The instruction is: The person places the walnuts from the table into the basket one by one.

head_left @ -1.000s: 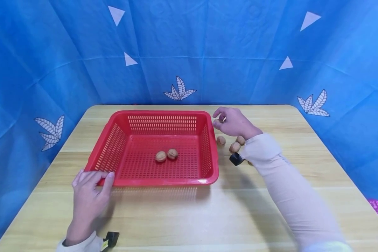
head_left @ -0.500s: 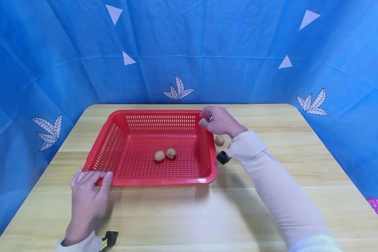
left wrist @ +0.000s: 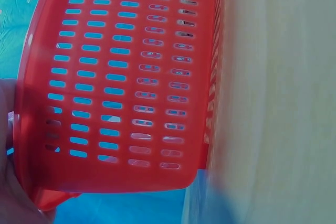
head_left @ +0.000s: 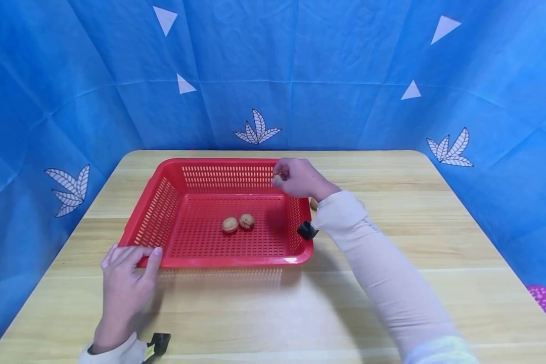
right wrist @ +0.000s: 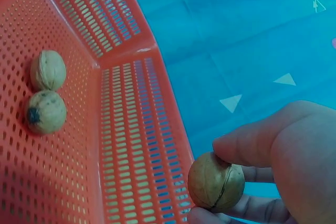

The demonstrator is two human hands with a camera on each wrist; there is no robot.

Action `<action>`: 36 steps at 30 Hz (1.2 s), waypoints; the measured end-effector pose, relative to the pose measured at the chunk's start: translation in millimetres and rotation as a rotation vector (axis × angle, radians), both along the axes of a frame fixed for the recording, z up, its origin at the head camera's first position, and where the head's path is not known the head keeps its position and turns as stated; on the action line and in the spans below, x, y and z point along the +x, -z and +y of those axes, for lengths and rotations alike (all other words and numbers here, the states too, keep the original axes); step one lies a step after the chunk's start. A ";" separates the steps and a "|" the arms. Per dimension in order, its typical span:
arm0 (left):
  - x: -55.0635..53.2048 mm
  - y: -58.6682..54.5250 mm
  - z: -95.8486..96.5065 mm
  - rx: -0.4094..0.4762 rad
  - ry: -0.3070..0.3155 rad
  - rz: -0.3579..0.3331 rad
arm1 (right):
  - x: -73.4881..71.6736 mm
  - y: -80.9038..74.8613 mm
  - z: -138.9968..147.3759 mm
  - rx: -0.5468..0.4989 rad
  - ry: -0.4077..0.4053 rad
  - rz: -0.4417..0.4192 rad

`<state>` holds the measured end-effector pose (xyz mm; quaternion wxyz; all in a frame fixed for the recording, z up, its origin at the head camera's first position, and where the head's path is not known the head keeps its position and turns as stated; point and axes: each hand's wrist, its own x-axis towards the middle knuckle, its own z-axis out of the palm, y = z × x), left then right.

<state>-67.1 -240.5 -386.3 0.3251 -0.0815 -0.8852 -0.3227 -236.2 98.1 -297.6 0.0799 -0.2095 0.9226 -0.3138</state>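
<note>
A red slotted plastic basket [head_left: 227, 262] stands on the table; its long side wall [left wrist: 121, 176] fills much of the left wrist view. My left hand [head_left: 126, 280] grips the rim at the near left corner, thumb over the edge. Inside, towards the middle, lie two walnuts, a paler one [right wrist: 48, 71] and one with a dark spot [right wrist: 47, 112]. Over the basket's far right corner is my right hand [head_left: 299, 178], pinching a walnut [right wrist: 215, 182] between thumb and fingers, higher than the basket floor.
Another walnut [head_left: 314, 204] shows on the wooden table [head_left: 414, 242] just outside the basket's right wall, partly hidden by the right sleeve [head_left: 341, 212]. A blue patterned cloth [head_left: 336, 76] hangs around the table's back and sides.
My right hand has moved left with the walnut, from beside the basket's right rim to over its inside. My left hand keeps its grip on the rim.
</note>
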 end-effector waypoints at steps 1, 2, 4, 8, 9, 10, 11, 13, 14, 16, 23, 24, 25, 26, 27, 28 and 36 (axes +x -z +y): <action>-0.1 -0.1 -0.1 0.001 0.001 0.000 | 0.2 0.3 -1.6 -0.002 -0.001 -0.004; -0.2 -0.2 -0.3 0.001 0.002 0.000 | 0.3 0.6 -3.0 -0.008 0.000 -0.011; -0.3 -0.2 -0.6 0.001 0.001 0.001 | 0.6 0.9 -5.8 -0.019 -0.002 -0.021; -1.5 -0.2 -0.7 0.001 0.005 0.007 | 2.1 -0.6 -9.4 -0.026 0.000 -0.028; -2.2 -0.1 -0.5 0.002 0.009 0.014 | 2.5 -1.3 -10.1 -0.021 0.000 -0.023; -2.9 0.0 -0.4 0.002 0.012 0.020 | 3.0 -1.8 -10.5 -0.015 0.001 -0.017; -3.3 -0.2 -0.3 0.002 0.014 0.020 | 3.3 -2.1 -10.8 -0.008 0.003 -0.010; -4.1 -0.5 -0.1 0.000 0.017 0.019 | 3.4 -2.0 -11.4 0.002 0.010 0.002; -3.9 -0.9 -0.2 0.000 0.015 0.011 | 3.5 -1.8 -11.8 0.006 0.014 0.002; -2.2 -1.5 -0.6 0.003 0.007 -0.011 | 3.9 -1.3 -13.0 0.020 0.015 -0.007; 0.2 -2.8 -1.6 0.017 0.001 -0.025 | 5.8 -7.0 -14.0 0.054 0.014 -0.013; -0.3 -2.7 -1.9 0.020 0.008 -0.016 | 5.9 -8.1 -13.3 0.056 0.024 -0.014; -0.8 -2.7 -2.1 0.023 0.017 -0.007 | 5.8 -8.8 -12.3 0.057 0.035 -0.016; -1.2 -2.5 -2.2 0.026 0.023 0.003 | 5.8 -9.5 -11.3 0.059 0.042 -0.018; -1.2 -2.3 -2.4 0.027 0.026 0.011 | 5.8 -9.9 -10.2 0.061 0.047 -0.022; -1.1 -2.1 -2.8 0.026 0.027 0.017 | 5.8 -10.1 -9.0 0.063 0.049 -0.027; 0.2 -2.3 -3.4 0.007 0.013 0.013 | 4.4 -11.4 12.9 0.042 0.068 -0.003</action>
